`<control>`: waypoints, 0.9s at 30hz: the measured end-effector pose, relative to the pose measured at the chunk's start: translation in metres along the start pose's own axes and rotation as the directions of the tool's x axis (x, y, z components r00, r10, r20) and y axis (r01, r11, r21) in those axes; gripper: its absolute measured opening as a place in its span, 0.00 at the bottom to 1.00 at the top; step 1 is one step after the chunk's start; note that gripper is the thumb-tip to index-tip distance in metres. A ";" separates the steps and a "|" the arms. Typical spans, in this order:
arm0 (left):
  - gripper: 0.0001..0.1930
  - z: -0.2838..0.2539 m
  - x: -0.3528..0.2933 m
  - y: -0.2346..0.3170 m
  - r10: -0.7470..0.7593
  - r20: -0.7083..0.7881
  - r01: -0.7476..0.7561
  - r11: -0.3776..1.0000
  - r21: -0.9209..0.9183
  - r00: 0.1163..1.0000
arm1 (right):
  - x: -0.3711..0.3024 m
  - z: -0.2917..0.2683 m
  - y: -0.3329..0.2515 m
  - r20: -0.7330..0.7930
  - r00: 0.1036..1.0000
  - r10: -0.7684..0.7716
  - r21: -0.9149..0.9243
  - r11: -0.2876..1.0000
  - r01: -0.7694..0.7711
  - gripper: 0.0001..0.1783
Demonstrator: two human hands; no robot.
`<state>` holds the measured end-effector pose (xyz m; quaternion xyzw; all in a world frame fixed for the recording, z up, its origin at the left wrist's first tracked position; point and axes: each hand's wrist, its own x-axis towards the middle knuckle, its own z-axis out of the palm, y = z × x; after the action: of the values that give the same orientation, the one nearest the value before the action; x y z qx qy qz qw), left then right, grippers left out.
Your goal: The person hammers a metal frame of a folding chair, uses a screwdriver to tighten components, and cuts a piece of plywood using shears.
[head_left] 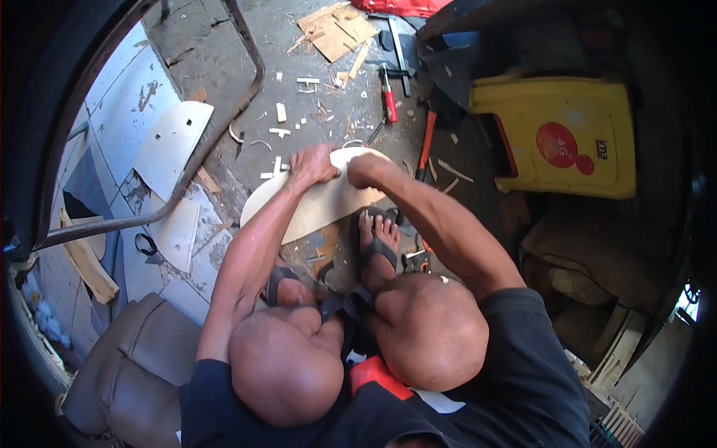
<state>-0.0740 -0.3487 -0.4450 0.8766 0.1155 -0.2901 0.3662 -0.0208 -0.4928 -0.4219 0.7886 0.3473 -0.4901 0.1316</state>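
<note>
A pale, thin wooden board (310, 211) with a rounded outline lies at a slant on the floor, just beyond my feet. At its far edge is my left hand (314, 164), fingers curled over the rim and thumb on the upper face. Close to its right, my right hand (364, 171) is closed in a fist over the board. Whatever sits inside that fist is hidden by the hand and wrist. Small pale offcuts (277, 167) are scattered beside the board's far edge.
A bent metal frame (205, 153) crosses the left side, near a pale cut panel (175, 145). Beyond my right hand lie a red-handled tool (390, 106), a metal clamp (397, 46) and an orange-handled tool (427, 138). A yellow plastic piece (597, 134) stands at right.
</note>
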 end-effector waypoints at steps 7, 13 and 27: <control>0.24 -0.007 0.006 0.001 0.016 -0.062 -0.013 0.998 0.059 0.998 | -0.025 0.034 -0.007 -0.221 0.933 0.283 0.400 0.899 -0.178 0.18; 0.25 0.000 -0.002 0.000 -0.006 -0.034 0.007 1.000 0.022 0.999 | -0.018 0.050 0.004 -0.243 0.939 0.245 0.566 0.822 -0.068 0.25; 0.27 -0.013 -0.006 0.006 -0.037 0.000 0.037 0.999 0.000 0.999 | -0.076 0.022 -0.017 -0.275 0.879 0.389 0.603 0.782 -0.158 0.23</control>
<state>-0.0712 -0.3436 -0.4309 0.8742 0.1319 -0.2969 0.3609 -0.0680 -0.5245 -0.3641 0.9146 0.0852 -0.3808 -0.1065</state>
